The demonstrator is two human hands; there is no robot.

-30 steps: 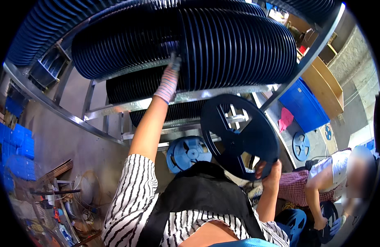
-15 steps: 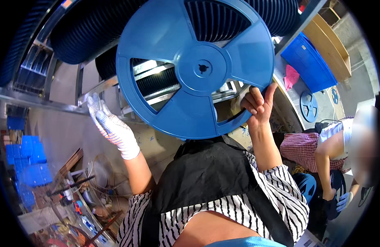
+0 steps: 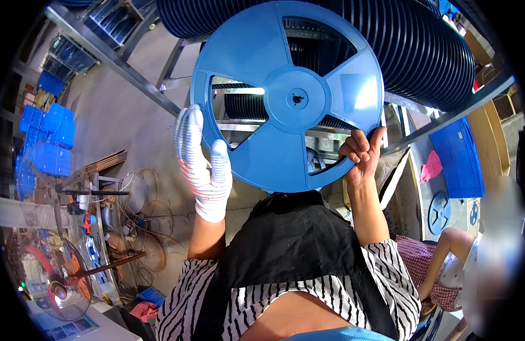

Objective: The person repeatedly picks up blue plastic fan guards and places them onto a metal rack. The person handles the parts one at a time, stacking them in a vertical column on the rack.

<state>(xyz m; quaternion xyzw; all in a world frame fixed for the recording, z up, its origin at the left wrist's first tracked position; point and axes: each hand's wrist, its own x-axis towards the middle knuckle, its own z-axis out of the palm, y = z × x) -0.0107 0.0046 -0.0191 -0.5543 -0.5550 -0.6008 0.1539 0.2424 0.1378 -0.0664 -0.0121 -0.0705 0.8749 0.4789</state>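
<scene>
A large blue plastic reel (image 3: 257,162) with cut-out windows and a small hub hole is held upright before me. My right hand (image 3: 362,156), bare, grips its lower right rim, fingers curled and thumb up along the edge. My left hand (image 3: 201,165), in a white striped glove, is at the lower left rim. Its fingers are stretched upward and the thumb stands apart, overlapping the reel. Whether the palm presses on the rim, I cannot tell.
Behind the reel, long rows of dark stacked reels (image 3: 416,54) lie on a metal rack (image 3: 112,59). To the right are a blue bin (image 3: 458,159), a pink cloth (image 3: 430,166), a smaller blue reel (image 3: 439,212) and another person (image 3: 444,264). A fan (image 3: 58,284) stands lower left, near blue crates (image 3: 49,139).
My left hand has moved right from the open space to the reel's rim. The view has shifted, and the reel sits slightly farther right, still in my right hand.
</scene>
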